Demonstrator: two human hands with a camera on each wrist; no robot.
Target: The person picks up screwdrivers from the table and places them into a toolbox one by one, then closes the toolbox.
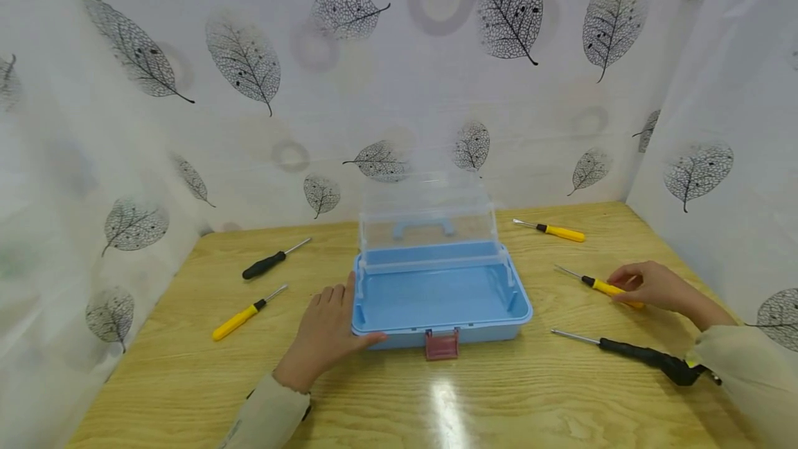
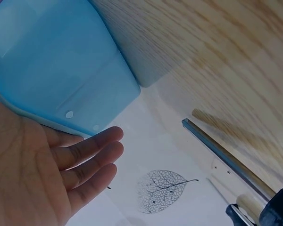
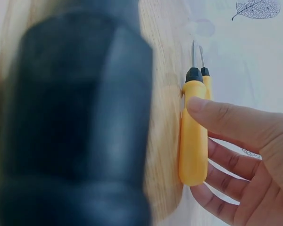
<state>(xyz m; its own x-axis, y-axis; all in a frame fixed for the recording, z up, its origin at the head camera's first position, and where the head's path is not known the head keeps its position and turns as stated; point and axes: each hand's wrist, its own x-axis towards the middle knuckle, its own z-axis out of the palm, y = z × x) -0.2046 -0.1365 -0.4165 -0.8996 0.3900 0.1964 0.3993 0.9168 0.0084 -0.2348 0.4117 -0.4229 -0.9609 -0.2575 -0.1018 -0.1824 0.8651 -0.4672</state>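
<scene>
A light blue plastic toolbox point(image 1: 492, 333) stands with its clear lid point(image 1: 430, 217) raised and a pink latch point(image 1: 442, 346) at the front. My left hand point(image 1: 330, 328) rests against its left side, thumb at the front corner. In the left wrist view the fingers point(image 2: 92, 150) of that hand extend loosely beside the blue wall. On the right, my right hand point(image 1: 651, 286) pinches the handle of a yellow screwdriver point(image 1: 603, 287) with a black collar. The right wrist view shows the thumb point(image 3: 226, 115) on the handle point(image 3: 194, 146) and the other fingers behind it.
Behind the held one lies another yellow screwdriver point(image 1: 561, 233). A black-handled screwdriver point(image 1: 642, 354) lies nearer, partly under the right sleeve point(image 1: 742, 359). Left of the box are a black screwdriver point(image 1: 264, 266) and a yellow screwdriver point(image 1: 235, 323). Leaf-patterned curtains point(image 1: 386, 102) border the wooden table point(image 1: 374, 400).
</scene>
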